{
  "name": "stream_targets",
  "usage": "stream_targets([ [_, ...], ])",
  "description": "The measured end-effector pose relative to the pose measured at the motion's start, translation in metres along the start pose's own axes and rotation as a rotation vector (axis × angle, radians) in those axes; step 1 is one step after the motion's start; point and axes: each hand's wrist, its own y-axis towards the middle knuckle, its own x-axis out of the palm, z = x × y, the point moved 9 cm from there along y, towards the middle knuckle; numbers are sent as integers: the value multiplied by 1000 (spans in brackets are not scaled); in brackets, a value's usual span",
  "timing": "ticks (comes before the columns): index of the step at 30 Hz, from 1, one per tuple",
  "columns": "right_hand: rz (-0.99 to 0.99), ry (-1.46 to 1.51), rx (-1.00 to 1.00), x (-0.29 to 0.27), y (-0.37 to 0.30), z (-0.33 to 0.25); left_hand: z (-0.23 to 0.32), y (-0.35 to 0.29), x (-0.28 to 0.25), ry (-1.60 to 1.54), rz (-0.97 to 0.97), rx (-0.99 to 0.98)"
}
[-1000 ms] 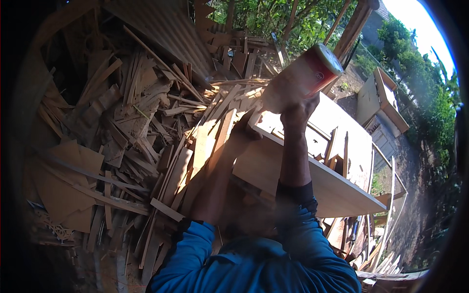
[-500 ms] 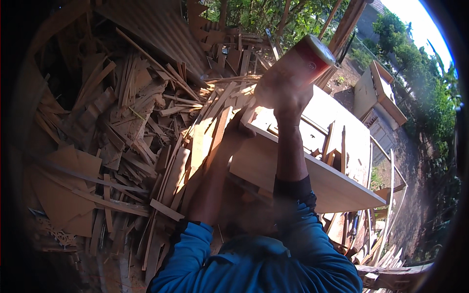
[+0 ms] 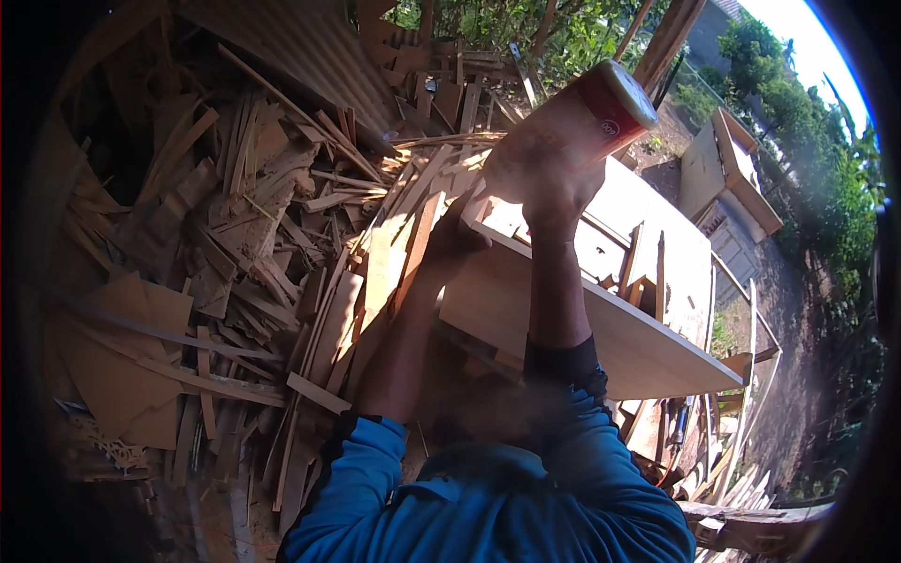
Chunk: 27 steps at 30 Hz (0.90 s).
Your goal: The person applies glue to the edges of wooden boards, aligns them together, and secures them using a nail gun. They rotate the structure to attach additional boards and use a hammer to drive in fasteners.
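Observation:
My right hand (image 3: 563,197) is wrapped round a red-labelled bottle (image 3: 587,117), held tilted with its flat pale base up and to the right. The bottle's lower left end is blurred by haze, so its mouth cannot be made out. Just left of it, my left hand (image 3: 457,239) grips the near left corner of a pale wooden panel (image 3: 582,319); its fingers are partly in shadow. The panel stands on edge along the near side of a sunlit white board (image 3: 690,253), which has wooden strips (image 3: 643,263) on it.
Heaps of scrap wood (image 3: 253,197) fill the left side, with a corrugated sheet (image 3: 296,66) behind. A wooden post (image 3: 671,42) rises at the back. Box-like wooden furniture (image 3: 723,178) stands to the right. A dark tool (image 3: 679,422) lies below the panel's right end.
The bottle has tipped slightly further over to the right, and its base sits a little farther right. My left hand stays at the panel's corner, almost unmoved.

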Motion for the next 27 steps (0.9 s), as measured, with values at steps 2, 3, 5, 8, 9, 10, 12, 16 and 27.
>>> stream_targets([
  [2,-7,-27,-43,6,-13,-14,2,-3,-7,13,2,-5],
  [3,-6,-60,-87,8,-17,-22,-3,-2,-11,17,3,-3],
  [5,-5,-147,-162,5,-14,-22,-13,0,-11,-34,-23,-4],
  [8,15,97,150,0,-8,10,-12,-2,-6,-96,-30,27],
  [9,11,102,150,4,-11,4,-14,-2,-10,-93,-26,31],
  [10,12,-14,43,7,-16,-13,-16,-3,-16,-105,-27,24],
  [12,7,-250,-130,8,-21,-28,-17,-2,-14,-123,-31,11],
  [16,51,-66,57,-6,-10,1,-16,-2,-11,120,4,-37],
  [27,-10,-163,-118,8,-25,-41,-9,-6,-13,39,16,-64],
])
